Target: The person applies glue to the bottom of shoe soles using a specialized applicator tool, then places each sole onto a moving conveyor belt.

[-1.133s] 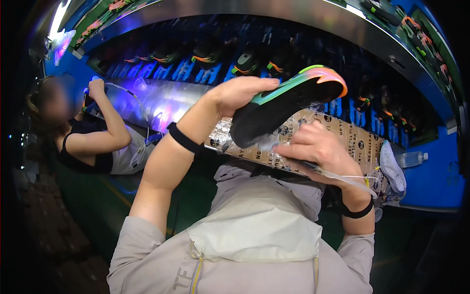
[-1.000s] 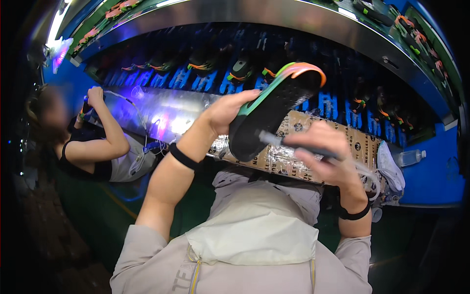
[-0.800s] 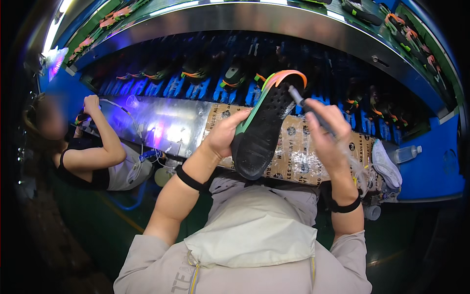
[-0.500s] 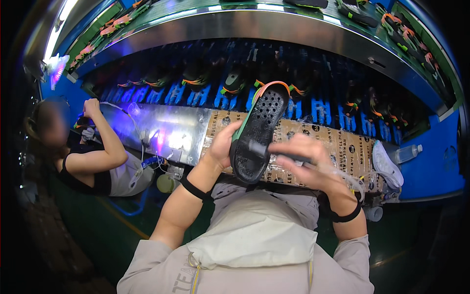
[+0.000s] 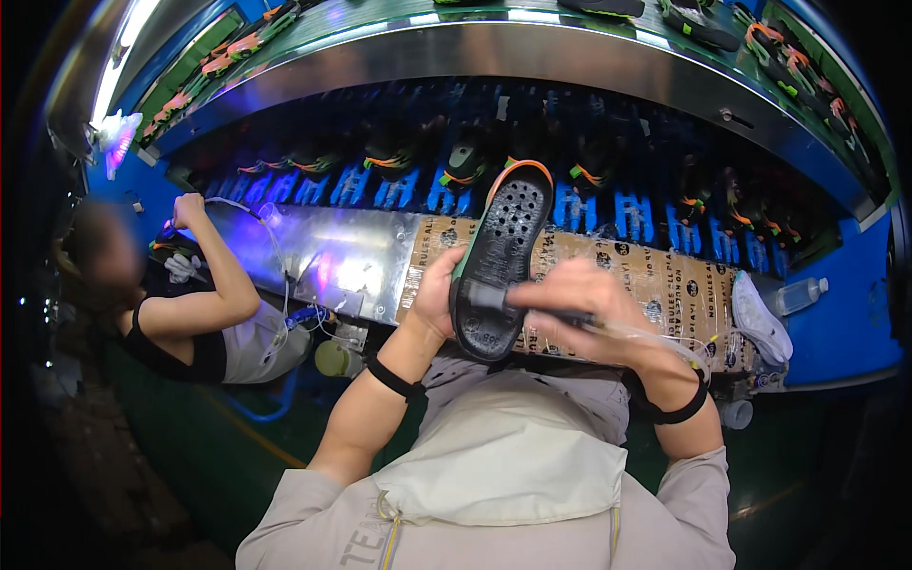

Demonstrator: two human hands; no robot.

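Note:
My left hand (image 5: 437,296) grips a shoe (image 5: 503,233) by its side, above the near edge of the bench. The black underside faces me, with small round holes at the far end and orange and green edging. My right hand (image 5: 594,302) is closed around the dark handle of a brush (image 5: 487,294), whose pale flat head lies against the underside near its near end. A clear tube (image 5: 655,334) trails from beneath my right hand toward the right end of the bench.
Printed cardboard (image 5: 655,285) covers the bench beside a bare metal sheet (image 5: 361,252). Beyond stand blue holders (image 5: 573,211) with several shoes, under a steel-edged shelf (image 5: 608,57). At right lie a white shoe-shaped piece (image 5: 758,318) and clear bottle (image 5: 801,295). A co-worker (image 5: 190,318) sits at left.
The brush head has shifted slightly along the underside, with my right hand still around it. The shoe stands a little more upright. The whole view has drifted slightly.

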